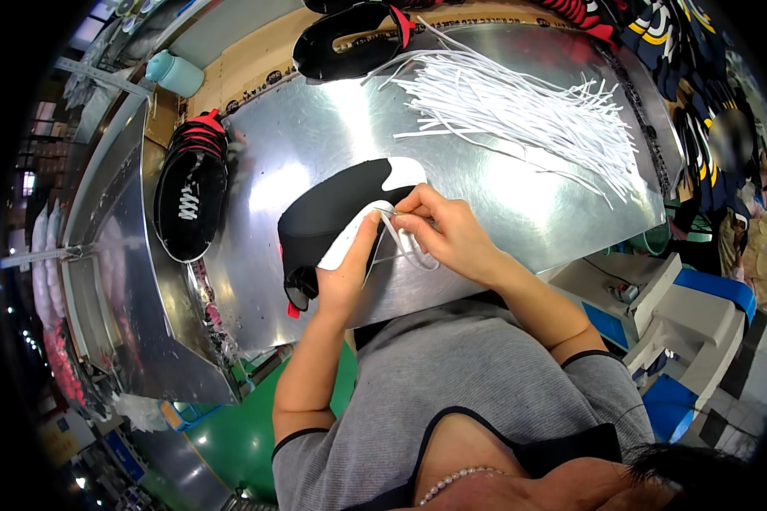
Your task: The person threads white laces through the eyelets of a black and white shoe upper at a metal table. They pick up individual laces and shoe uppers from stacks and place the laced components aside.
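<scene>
A black shoe upper (328,203) with white front panels and a red tab lies on its side on the metal table. My left hand (347,274) is closed on its near white panel, the thumb pressed close to the edge. Right beside that thumb, my right hand (452,232) pinches a white shoelace (414,252) at the panel's edge. The lace hangs in a loop below the right fingers. Its tip is hidden between the fingers, and I cannot make out the eyelet there.
A pile of white laces (520,115) spreads over the back right of the metal table (268,140). Black shoe uppers with red parts stand at the left (192,200) and back (349,47). A light blue lidded cup (175,73) is at the far left; a grey machine (656,315) stands at right.
</scene>
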Tool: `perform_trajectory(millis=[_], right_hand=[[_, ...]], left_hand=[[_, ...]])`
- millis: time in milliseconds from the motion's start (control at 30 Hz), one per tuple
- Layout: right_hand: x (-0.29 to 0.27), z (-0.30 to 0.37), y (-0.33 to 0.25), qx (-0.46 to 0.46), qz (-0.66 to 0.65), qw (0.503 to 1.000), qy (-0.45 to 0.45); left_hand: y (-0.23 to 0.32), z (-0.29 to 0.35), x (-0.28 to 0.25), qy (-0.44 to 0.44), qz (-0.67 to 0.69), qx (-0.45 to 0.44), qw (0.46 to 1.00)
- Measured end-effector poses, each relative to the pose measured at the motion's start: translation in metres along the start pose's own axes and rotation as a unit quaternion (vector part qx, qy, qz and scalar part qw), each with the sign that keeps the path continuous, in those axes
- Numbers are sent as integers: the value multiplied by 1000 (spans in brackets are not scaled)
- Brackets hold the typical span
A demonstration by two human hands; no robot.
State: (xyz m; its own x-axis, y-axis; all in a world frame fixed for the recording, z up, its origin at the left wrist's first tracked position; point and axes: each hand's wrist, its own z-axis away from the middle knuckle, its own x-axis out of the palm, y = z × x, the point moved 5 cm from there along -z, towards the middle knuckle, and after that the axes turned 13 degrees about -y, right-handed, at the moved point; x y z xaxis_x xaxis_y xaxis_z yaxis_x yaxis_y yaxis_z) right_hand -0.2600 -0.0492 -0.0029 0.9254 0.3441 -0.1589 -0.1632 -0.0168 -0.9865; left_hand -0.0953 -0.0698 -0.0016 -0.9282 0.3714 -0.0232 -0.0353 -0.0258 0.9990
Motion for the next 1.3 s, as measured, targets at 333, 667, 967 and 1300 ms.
perform_trajectory(millis=[333, 667, 967, 1300], right_hand=[[2, -12, 3, 99, 211, 971, -54], [2, -15, 2, 97, 225, 969, -19], [17, -6, 15, -63, 146, 986, 55], [-50, 36, -16, 60, 219, 973, 37]], left_hand=[[-36, 17, 14, 21, -185, 30, 982], [0, 9, 10, 53, -354, 122, 926], [-2, 27, 31, -3, -359, 144, 922], [-20, 16, -6, 7, 61, -43, 997]])
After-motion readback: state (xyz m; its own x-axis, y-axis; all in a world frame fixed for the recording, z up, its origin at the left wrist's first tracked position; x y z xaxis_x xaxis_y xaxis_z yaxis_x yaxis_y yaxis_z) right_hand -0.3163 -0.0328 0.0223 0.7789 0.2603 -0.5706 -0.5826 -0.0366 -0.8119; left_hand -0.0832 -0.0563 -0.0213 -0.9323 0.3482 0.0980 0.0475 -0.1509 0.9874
